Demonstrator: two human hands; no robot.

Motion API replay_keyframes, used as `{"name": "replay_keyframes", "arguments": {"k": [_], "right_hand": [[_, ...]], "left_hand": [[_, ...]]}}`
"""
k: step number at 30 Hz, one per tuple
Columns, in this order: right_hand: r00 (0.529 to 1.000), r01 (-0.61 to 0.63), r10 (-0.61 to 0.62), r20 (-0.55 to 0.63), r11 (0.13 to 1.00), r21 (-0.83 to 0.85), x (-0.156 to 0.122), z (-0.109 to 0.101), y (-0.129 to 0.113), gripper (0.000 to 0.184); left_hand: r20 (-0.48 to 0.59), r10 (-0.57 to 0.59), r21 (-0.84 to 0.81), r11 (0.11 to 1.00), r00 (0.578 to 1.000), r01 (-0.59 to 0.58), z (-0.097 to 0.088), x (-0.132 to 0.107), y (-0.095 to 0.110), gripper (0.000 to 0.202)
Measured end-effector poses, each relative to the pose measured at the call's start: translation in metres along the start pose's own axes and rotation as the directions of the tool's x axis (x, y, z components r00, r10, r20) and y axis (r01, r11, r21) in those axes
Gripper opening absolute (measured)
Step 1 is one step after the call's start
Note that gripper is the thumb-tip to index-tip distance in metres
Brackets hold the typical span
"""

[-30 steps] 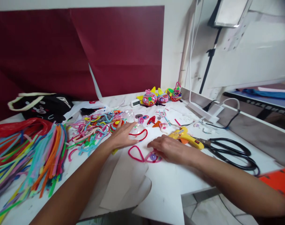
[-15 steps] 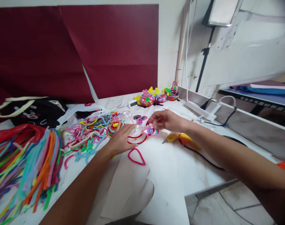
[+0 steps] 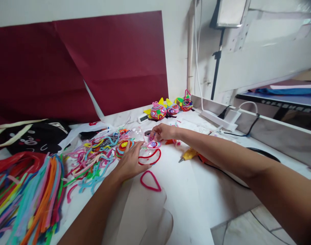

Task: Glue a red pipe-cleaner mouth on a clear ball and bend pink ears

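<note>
My left hand [image 3: 131, 162] lies flat on the white table, fingers stretched out against a clear plastic dome edged with a red pipe cleaner [image 3: 150, 157]. A pink eye-shaped pipe-cleaner piece [image 3: 153, 144] rests at the dome's far side. My right hand [image 3: 162, 132] reaches just beyond it, fingers curled in a pinch on a small pink coil [image 3: 152, 137]. A pink teardrop loop [image 3: 150, 180] lies in front of my left hand. A round spiral of red, orange and yellow [image 3: 122, 147] sits left of the fingertips.
A yellow glue gun [image 3: 189, 154] with a black cord lies under my right forearm. Cut pipe cleaners [image 3: 94, 156] are heaped at left, long ones [image 3: 30, 197] bundled further left. Three finished figures [image 3: 157, 111], a timer [image 3: 143, 118], a power strip [image 3: 216, 119] and a black bag [image 3: 30, 136] stand behind.
My right hand lifted the eye-shaped piece from the near table, carried it forward, left it by the dome and reached on to the small coils. My left hand stayed on the dome.
</note>
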State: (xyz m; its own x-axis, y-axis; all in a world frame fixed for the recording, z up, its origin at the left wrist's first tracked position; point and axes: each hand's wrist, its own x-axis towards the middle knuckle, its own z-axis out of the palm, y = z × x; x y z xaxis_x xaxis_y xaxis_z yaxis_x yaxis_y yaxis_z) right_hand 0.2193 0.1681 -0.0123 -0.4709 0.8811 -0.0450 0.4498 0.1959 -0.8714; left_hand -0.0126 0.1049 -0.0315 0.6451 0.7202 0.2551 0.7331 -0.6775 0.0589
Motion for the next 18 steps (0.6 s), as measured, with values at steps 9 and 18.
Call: {"name": "replay_keyframes", "arguments": {"k": [9, 18], "right_hand": [[1.000, 0.005, -0.005, 0.002, 1.000, -0.004, 0.012, 0.004, 0.008, 0.020], [0.999, -0.048, 0.048, -0.013, 0.999, 0.011, 0.017, 0.011, 0.009, 0.026]], "left_hand": [[0.033, -0.044, -0.018, 0.999, 0.999, 0.044, 0.003, 0.001, -0.004, 0.100], [-0.158, 0.168, 0.022, 0.986, 0.973, -0.166, -0.001, -0.002, -0.007, 0.062]]}}
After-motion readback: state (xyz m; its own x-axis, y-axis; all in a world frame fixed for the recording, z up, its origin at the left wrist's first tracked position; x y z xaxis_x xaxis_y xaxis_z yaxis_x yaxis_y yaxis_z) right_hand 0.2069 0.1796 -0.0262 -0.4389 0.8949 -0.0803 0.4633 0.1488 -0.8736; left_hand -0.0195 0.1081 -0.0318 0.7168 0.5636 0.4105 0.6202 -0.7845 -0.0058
